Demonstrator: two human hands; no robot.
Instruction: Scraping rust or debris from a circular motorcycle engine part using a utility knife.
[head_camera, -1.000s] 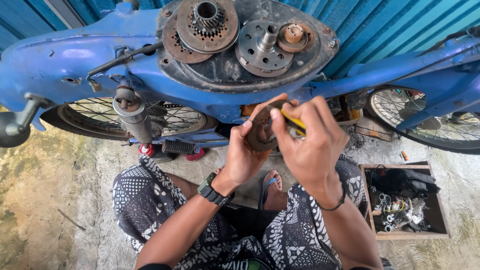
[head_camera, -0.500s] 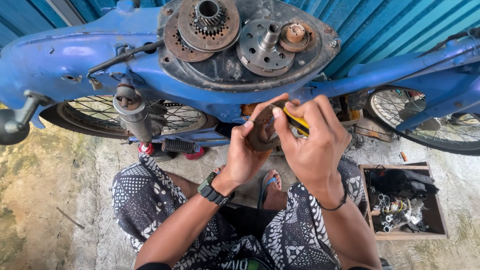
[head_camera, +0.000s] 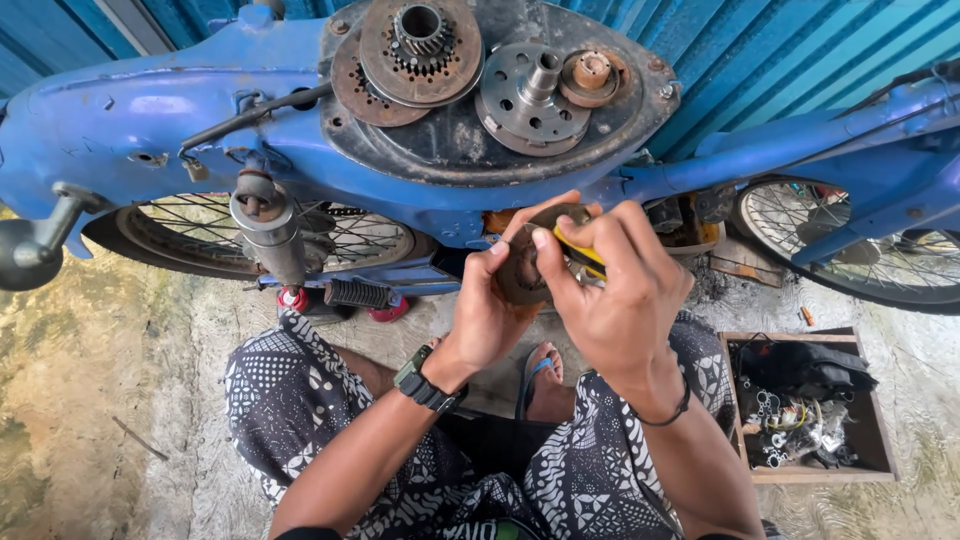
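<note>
Both hands remain raised below the blue motorbike frame, barely shifted since before. My left hand still grasps the round rusty metal disc; right hand clenched on a yellow-handled tool. Wooden box sits on the floor's right edge.

You have almost nothing of this kind in view. The one screen is the small dark face of the wristwatch on your left wrist, below your fingers and toward your body; it is rectangular, and too small to tell whether it is lit. No packages, labels or signs can be seen.
</note>
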